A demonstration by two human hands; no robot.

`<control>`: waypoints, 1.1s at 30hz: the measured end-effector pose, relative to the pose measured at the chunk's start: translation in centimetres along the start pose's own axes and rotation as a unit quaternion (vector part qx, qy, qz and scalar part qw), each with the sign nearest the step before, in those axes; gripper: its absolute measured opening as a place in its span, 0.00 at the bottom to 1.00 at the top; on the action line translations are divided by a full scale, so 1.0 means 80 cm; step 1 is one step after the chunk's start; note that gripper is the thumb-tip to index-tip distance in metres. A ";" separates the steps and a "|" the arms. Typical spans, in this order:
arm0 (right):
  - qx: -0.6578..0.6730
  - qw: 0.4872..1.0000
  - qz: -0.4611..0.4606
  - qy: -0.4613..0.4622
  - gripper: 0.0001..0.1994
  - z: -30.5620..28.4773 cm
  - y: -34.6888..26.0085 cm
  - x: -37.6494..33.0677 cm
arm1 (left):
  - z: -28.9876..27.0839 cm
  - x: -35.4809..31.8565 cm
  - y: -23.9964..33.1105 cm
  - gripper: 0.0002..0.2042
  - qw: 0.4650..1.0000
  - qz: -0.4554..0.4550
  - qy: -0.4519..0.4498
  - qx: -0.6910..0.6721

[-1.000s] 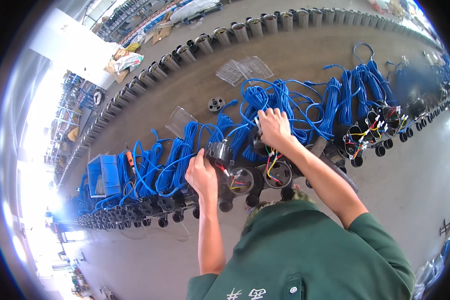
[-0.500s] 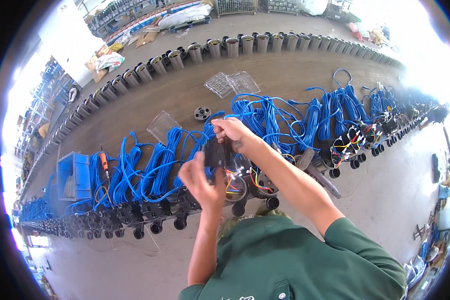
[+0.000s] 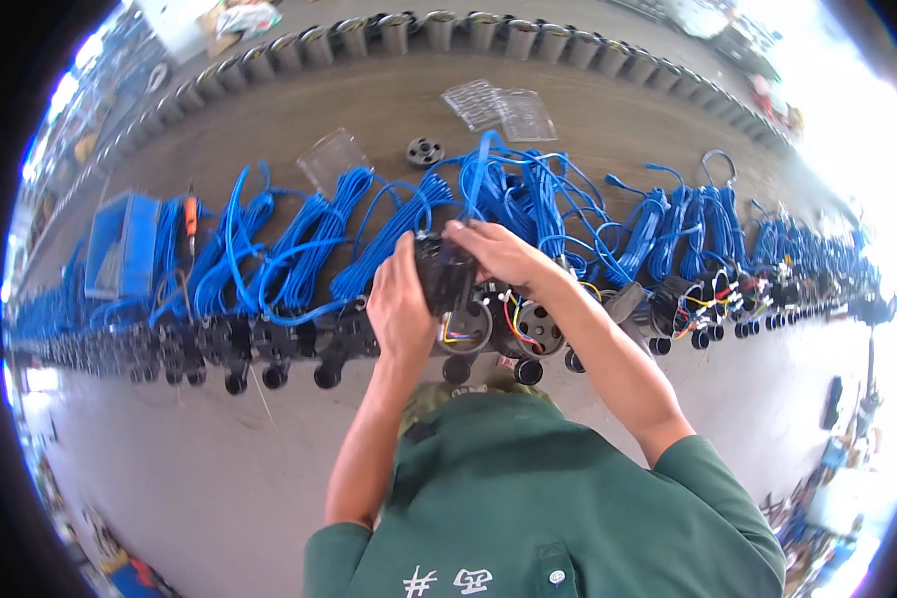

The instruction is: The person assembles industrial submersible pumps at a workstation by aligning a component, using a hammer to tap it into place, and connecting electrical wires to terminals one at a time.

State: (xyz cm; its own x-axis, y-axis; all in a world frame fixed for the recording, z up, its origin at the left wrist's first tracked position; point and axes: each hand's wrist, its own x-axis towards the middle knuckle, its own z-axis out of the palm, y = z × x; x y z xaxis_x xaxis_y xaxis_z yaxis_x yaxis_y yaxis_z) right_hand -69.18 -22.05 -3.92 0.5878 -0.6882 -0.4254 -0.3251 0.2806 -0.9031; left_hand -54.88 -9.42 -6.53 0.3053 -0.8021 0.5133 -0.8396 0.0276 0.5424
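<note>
Both my hands are at a black box-shaped housing (image 3: 447, 277) above the table's near edge. My left hand (image 3: 401, 304) grips its left side, fingers along the edge. With the fingers of my right hand (image 3: 503, 254) I hold its upper right corner, where a blue cable (image 3: 481, 174) rises and loops back to the coils. Just below the housing sits a round grey motor end (image 3: 465, 329) with thin coloured wires. A second round end with holes (image 3: 540, 329) stands to its right, red and yellow wires beside it. The housing's inside is hidden.
Coiled blue cables (image 3: 314, 239) line the table, several black-fitted units along its near edge. At left are a blue bin (image 3: 122, 246) and an orange-handled screwdriver (image 3: 191, 214). Beyond lie a round grey disc (image 3: 426, 151), clear plastic trays (image 3: 526, 115) and a row of metal cylinders (image 3: 394, 35).
My left hand has closed in on the housing's left side, and my right hand stays at its top. The view has tilted, so the table appears higher.
</note>
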 end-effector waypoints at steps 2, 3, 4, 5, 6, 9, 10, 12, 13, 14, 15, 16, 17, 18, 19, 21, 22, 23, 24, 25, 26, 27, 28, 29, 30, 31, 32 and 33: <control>0.068 0.990 0.115 -0.048 0.19 -0.011 -0.003 -0.012 | -0.007 0.004 0.005 0.31 1.000 0.027 -0.008 -0.001; 0.118 0.983 0.113 -0.087 0.19 -0.027 -0.005 -0.020 | -0.019 0.007 0.015 0.31 0.999 0.042 -0.015 -0.031; 0.139 0.979 0.114 -0.099 0.18 -0.039 -0.005 -0.025 | -0.028 0.010 0.023 0.30 0.994 -0.001 -0.031 -0.107; 0.159 0.974 0.115 -0.112 0.17 -0.052 -0.003 -0.024 | -0.031 0.011 0.027 0.30 0.981 -0.043 -0.044 -0.183; 0.184 0.968 0.096 -0.139 0.17 -0.063 0.007 -0.023 | -0.029 0.005 0.027 0.29 0.965 -0.093 -0.056 -0.240; 0.215 0.954 0.058 -0.200 0.16 -0.068 0.005 -0.024 | -0.003 -0.036 -0.001 0.35 0.881 -0.258 -0.163 -0.362; 0.232 0.950 0.077 -0.195 0.15 -0.073 0.012 -0.022 | -0.001 -0.043 0.005 0.38 0.872 -0.243 -0.184 -0.383; 0.258 0.945 0.109 -0.166 0.11 -0.075 0.024 -0.017 | 0.008 -0.048 0.020 0.39 0.890 -0.192 -0.208 -0.359; 0.249 0.952 0.114 -0.135 0.10 -0.065 0.023 -0.021 | -0.018 -0.024 0.043 0.31 0.880 -0.206 -0.294 -0.312; 0.235 0.961 0.103 -0.106 0.10 -0.053 0.022 -0.021 | 0.005 -0.045 0.041 0.26 0.928 -0.179 -0.213 -0.248; 0.221 0.968 0.091 -0.077 0.11 -0.042 0.022 -0.022 | 0.032 -0.071 0.032 0.21 0.964 -0.150 -0.129 -0.179; 0.209 0.972 0.088 -0.063 0.13 -0.035 0.013 -0.029 | 0.043 -0.081 0.027 0.19 0.967 -0.137 -0.099 -0.190; 0.184 0.978 0.088 -0.053 0.13 -0.035 0.012 -0.027 | 0.048 -0.087 0.023 0.17 0.970 -0.122 -0.070 -0.200; 0.173 0.981 0.086 -0.029 0.13 -0.032 0.010 -0.029 | 0.053 -0.092 0.017 0.15 0.971 -0.108 -0.040 -0.209; 0.164 0.983 0.085 -0.001 0.13 -0.027 0.006 -0.036 | 0.055 -0.096 0.013 0.14 0.973 -0.098 -0.036 -0.205; 0.126 0.990 0.032 -0.046 0.15 -0.029 0.029 -0.019 | 0.057 -0.104 -0.002 0.11 0.977 -0.079 -0.029 -0.196; 0.107 0.992 0.006 -0.066 0.16 -0.035 0.047 -0.009 | 0.052 -0.103 -0.002 0.11 0.977 -0.090 -0.059 -0.184; 0.086 0.992 -0.020 -0.087 0.17 -0.037 0.059 -0.001 | 0.051 -0.107 -0.005 0.12 0.978 -0.083 -0.061 -0.181; 0.042 0.996 -0.039 -0.068 0.17 -0.040 0.070 0.005 | 0.051 -0.111 -0.008 0.12 0.979 -0.075 -0.063 -0.178; -0.003 0.997 -0.058 -0.052 0.17 -0.036 0.071 0.008 | 0.048 -0.112 -0.009 0.13 0.980 -0.069 -0.065 -0.172; -0.011 0.996 -0.064 -0.053 0.17 -0.035 0.072 0.009 | 0.045 -0.115 -0.006 0.11 0.986 -0.056 -0.064 -0.142; -0.018 0.996 -0.071 -0.055 0.17 -0.036 0.071 0.007 | 0.044 -0.113 -0.005 0.10 0.991 -0.037 -0.066 -0.109; -0.027 0.995 -0.076 -0.057 0.17 -0.035 0.071 0.005 | 0.044 -0.113 -0.002 0.09 0.995 -0.021 -0.068 -0.077; -0.029 0.995 -0.079 -0.062 0.17 -0.033 0.071 0.005 | 0.043 -0.114 -0.002 0.08 0.997 -0.005 -0.070 -0.045; -0.030 0.994 -0.082 -0.068 0.17 -0.031 0.071 0.006 | 0.043 -0.115 -0.008 0.10 0.996 0.013 -0.090 -0.017; -0.033 0.993 -0.085 -0.072 0.17 -0.031 0.070 0.007 | 0.041 -0.113 -0.006 0.11 0.993 0.001 -0.113 0.016; -0.057 0.992 -0.083 -0.078 0.16 -0.033 0.068 0.007 | 0.037 -0.111 -0.003 0.13 0.989 -0.011 -0.136 0.049; -0.050 0.991 -0.101 -0.077 0.15 -0.031 0.067 0.006 | 0.034 -0.110 -0.001 0.15 0.984 -0.024 -0.159 0.083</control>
State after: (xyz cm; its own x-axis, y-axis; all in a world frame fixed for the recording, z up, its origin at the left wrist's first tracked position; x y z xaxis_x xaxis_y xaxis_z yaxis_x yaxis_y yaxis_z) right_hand -72.47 -22.53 -8.86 0.7522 -0.6104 -0.2482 -0.2573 0.0747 -0.9634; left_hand -58.74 -4.04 -12.90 0.2130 -0.9466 0.2421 -0.8971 -0.0913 0.4322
